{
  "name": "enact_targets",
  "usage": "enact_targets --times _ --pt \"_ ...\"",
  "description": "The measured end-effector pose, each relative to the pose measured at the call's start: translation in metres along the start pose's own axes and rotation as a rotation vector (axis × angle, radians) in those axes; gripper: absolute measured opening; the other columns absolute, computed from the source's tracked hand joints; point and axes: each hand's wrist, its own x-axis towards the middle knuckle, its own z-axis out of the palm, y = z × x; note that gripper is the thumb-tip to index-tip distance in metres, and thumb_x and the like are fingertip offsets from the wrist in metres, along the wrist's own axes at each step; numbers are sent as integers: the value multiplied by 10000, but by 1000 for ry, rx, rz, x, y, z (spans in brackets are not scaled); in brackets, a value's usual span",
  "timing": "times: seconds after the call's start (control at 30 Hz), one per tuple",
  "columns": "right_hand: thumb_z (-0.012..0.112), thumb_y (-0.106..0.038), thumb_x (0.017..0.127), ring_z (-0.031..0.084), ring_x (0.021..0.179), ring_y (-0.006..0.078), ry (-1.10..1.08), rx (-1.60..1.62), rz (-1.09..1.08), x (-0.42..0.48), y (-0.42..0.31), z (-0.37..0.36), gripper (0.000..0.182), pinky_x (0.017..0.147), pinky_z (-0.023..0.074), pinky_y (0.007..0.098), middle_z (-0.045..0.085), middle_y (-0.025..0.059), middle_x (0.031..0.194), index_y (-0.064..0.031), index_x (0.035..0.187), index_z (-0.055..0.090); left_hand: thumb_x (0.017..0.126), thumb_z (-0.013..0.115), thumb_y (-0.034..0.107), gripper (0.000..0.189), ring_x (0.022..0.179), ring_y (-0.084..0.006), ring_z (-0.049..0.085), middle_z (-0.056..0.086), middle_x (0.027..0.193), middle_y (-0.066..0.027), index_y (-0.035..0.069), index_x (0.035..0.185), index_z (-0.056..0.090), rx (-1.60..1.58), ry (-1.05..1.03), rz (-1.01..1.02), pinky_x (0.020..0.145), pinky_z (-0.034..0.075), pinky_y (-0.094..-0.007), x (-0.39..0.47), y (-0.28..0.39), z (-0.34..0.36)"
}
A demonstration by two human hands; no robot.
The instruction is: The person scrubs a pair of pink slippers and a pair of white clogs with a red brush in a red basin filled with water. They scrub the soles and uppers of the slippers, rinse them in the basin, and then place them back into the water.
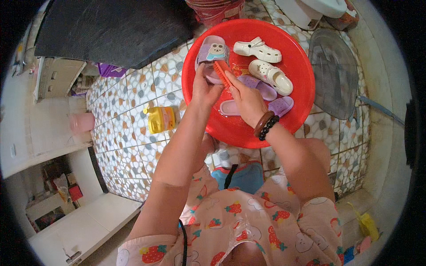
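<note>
My left hand (205,87) grips the heel end of a lilac slide sandal (213,50) with a cartoon animal face on its strap. In my right hand (248,99) is a red scrubbing brush (223,74), held against or just over the sandal's footbed; bristle contact is hard to tell. Both hands are over a round red plastic basin (239,134). Inside lie a white clog (258,50) on its side, another white clog (271,76), a purple slipper (266,89) and a smaller purple slipper (281,105). A pale pink sole (230,108) shows partly behind my right hand.
A yellow jug (160,119) stands on the pebble-patterned tile floor (133,133) to the left. Beyond the basin are stacked red buckets (219,11). A grey translucent tub or lid (334,73) lies right. A dark panel (113,30) juts in at upper left.
</note>
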Motion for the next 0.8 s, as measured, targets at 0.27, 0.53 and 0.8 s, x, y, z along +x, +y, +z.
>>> enact_targets --times 0.27,0.53,0.8 --pt "476 -214 959 631 728 409 -11 -483 -57 4 5 -1 565 647 470 537 640 247 889 -327 1479 286 925 410 110 368 1173 -379 516 502 1273 -204 8 1279 417 -90 163 68 1008 442 -543 4 3 1" --pt "508 -193 942 618 761 435 250 -30 -40 8 11 -14 526 651 456 533 620 262 850 -216 1449 369 958 361 36 390 1244 -432 472 446 1355 -217 15 1346 335 -228 63 82 1003 446 -614 -6 3 -1" --pt "535 -192 940 618 715 407 136 -313 -90 2 -7 5 564 610 461 526 613 227 811 -313 1460 352 974 461 89 201 958 -262 653 636 1077 -145 9 1145 529 -226 188 -47 851 570 -380 0 -10 0"
